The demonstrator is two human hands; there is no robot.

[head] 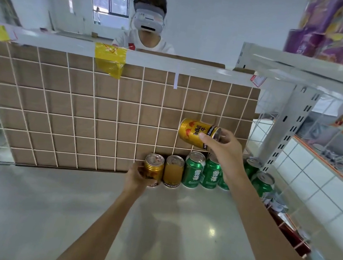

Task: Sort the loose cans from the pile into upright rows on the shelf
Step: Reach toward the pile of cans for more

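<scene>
Cans stand upright in a row at the far edge of the white shelf (68, 214), against the wire grid (71, 105) backed with brown board: from left, a gold can (154, 170), a second gold can (173, 171), then green cans (193, 169) running to the right. Left hand (138, 174) has its grip curled round the leftmost gold can, which rests on the shelf. Right hand (222, 149) holds a gold Red Bull can (196, 133) lying sideways in the air above the green cans, its grip pinching the can near its top end.
</scene>
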